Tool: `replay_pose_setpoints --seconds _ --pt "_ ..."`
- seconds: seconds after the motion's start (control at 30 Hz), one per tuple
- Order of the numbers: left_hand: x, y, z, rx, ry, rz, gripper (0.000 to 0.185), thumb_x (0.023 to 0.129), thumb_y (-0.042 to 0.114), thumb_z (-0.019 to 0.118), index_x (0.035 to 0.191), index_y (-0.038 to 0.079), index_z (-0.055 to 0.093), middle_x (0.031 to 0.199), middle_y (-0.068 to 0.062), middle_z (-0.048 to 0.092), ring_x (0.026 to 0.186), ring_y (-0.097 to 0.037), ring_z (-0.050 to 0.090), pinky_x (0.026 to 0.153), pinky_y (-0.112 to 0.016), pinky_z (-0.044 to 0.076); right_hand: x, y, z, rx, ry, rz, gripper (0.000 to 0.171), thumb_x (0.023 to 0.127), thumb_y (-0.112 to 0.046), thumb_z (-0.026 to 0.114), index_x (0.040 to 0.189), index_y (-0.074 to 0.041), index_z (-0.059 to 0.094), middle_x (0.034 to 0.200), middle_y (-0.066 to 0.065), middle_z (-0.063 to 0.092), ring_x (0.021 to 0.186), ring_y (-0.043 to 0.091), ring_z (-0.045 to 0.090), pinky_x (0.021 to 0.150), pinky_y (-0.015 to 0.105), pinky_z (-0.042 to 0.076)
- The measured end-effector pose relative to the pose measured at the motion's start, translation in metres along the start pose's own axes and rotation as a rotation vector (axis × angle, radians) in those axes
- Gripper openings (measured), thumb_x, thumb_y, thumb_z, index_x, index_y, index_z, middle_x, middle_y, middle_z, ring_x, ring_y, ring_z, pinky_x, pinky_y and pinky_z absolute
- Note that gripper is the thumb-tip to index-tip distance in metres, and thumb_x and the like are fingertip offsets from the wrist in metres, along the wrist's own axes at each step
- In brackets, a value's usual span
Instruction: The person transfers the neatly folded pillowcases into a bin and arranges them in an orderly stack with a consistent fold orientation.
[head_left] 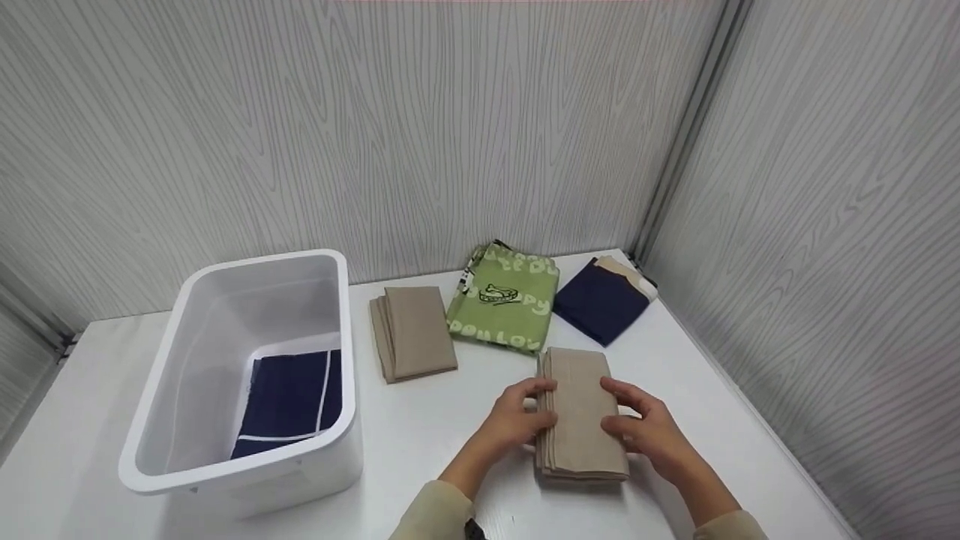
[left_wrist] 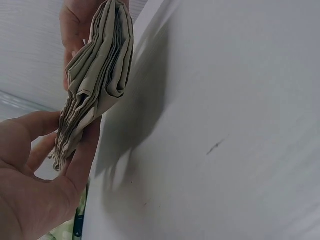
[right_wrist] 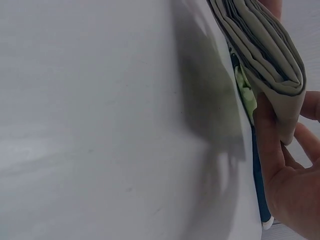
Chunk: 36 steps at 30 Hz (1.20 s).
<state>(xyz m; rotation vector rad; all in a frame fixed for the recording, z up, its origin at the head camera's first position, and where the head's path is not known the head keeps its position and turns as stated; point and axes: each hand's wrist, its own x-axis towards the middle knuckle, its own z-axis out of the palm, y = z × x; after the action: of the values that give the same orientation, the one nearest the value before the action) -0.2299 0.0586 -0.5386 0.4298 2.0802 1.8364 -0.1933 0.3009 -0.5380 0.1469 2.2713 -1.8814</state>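
Both hands hold a thick folded beige cloth, its many layers stacked, at the front right of the table. My left hand pinches the left side, where the loose layer edges gather, with thumb and fingers on either face. On the opposite, rounded fold side, my right hand grips with fingers above and below. In the left wrist view the cloth hangs above the white surface and casts a shadow there. The right wrist view shows its layered end and the fingers under it.
On the left stands a white plastic bin with a folded navy cloth inside. Along the back wall lie another folded beige cloth, a green printed cloth and a navy cloth with a cream part. A wall panel borders the right.
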Motion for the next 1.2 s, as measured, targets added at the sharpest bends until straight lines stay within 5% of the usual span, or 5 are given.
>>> replay_pose_setpoints --seconds 0.2,0.77,1.2 --pt "-0.002 0.007 -0.006 -0.007 -0.018 -0.009 0.047 0.088 0.005 0.068 0.135 0.009 0.059 0.134 -0.018 0.051 0.096 -0.025 0.063 0.067 -0.037 0.059 -0.001 -0.007 0.001 -0.002 -0.018 -0.008 0.071 0.088 -0.01 0.072 0.151 -0.016 0.043 0.15 0.018 0.041 0.118 0.029 0.058 0.086 0.046 0.057" --pt "-0.011 0.023 -0.023 -0.016 -0.022 -0.051 0.048 0.09 0.004 0.068 0.136 0.011 0.058 0.133 -0.014 0.051 0.094 -0.024 0.065 0.064 -0.035 0.057 -0.003 -0.024 0.012 0.01 -0.063 -0.04 0.07 0.088 -0.009 0.071 0.151 -0.014 0.043 0.149 0.019 0.041 0.116 0.028 0.059 0.085 0.045 0.057" --pt "-0.013 0.034 -0.03 -0.015 -0.013 0.0 0.05 0.088 0.004 0.068 0.136 0.011 0.058 0.132 -0.016 0.051 0.092 -0.021 0.065 0.063 -0.034 0.056 -0.001 -0.035 0.015 0.007 -0.061 -0.075 0.068 0.088 -0.009 0.071 0.151 -0.014 0.044 0.147 0.019 0.044 0.113 0.027 0.06 0.083 0.046 0.057"
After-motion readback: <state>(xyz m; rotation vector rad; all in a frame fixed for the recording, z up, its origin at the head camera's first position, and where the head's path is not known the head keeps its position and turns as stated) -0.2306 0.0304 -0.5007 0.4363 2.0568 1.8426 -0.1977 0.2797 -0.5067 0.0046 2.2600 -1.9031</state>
